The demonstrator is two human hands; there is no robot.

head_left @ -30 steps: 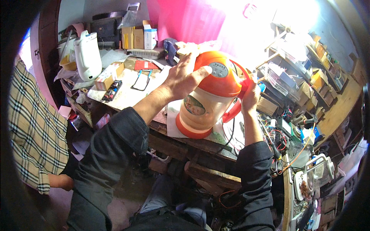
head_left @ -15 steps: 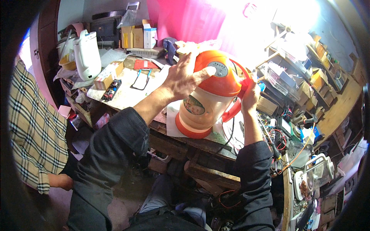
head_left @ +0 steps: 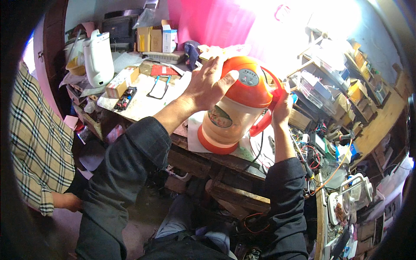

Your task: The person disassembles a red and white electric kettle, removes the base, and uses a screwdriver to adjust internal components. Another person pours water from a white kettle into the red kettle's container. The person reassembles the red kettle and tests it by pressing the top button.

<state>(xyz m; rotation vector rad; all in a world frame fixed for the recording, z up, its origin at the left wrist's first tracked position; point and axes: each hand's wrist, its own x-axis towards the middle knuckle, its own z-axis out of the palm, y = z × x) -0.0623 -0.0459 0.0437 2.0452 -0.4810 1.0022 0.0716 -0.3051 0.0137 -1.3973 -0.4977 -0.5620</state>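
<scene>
Jug (head_left: 232, 125) upright near surface (head_left: 141, 102) front edge, left hand (head_left: 208, 86) spread against lid (head_left: 242, 94), right hand (head_left: 281, 106) fingers wrapped round handle (head_left: 261, 126), room leftward toward box (head_left: 122, 82), wires (head_left: 310, 152) crowding right, oval label (head_left: 220, 117), panel (head_left: 249, 77) print too small

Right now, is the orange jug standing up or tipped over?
The jug stands upright: base down on the paper, lid on top.

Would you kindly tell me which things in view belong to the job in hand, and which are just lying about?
In use:
orange-topped jug
left hand, on its lid
right hand, on its handle

Apparently just lying about:
tall white appliance
cardboard box beside it
flat red piece
clear jug, right
</scene>
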